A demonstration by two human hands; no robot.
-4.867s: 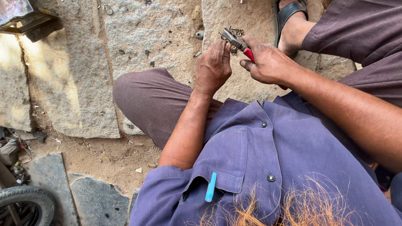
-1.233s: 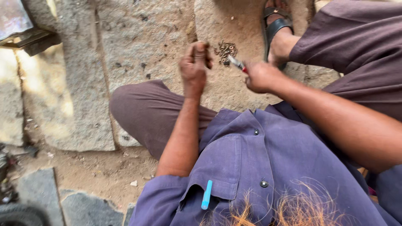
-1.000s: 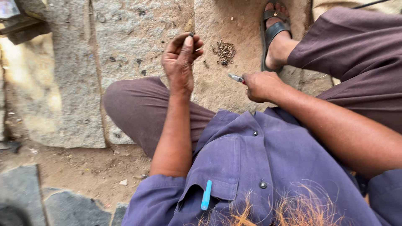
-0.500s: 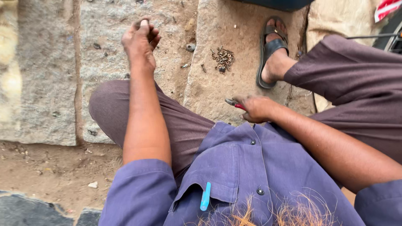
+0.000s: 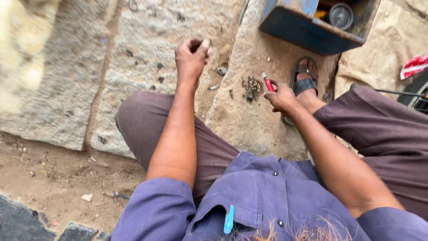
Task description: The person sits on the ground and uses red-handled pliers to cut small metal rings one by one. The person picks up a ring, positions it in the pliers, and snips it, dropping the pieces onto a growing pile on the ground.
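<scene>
1. Rough grey stone slabs (image 5: 133, 67), pitted and split by dirt-filled seams, make up the ground beneath us, with loose sandy earth at the lower left.
2. Our purple-brown trousers and blue-violet buttoned shirt fill the bottom, soft matte cloth, with a light blue pen (image 5: 228, 219) clipped in the pocket.
3. Up top sits a dented blue metal box (image 5: 307, 31); a black sandal (image 5: 303, 80) rests below it.
4. Our left hand (image 5: 191, 60) reaches out over the stone, fingers curled inward; whether they pinch anything we cannot tell.
5. Our right hand (image 5: 281, 94) grips red-handled pliers (image 5: 267, 82), a slim glossy tool with its long axis pointing up and slightly left.
6. Beside them lies a small heap of dark metal scraps (image 5: 252, 87).
</scene>
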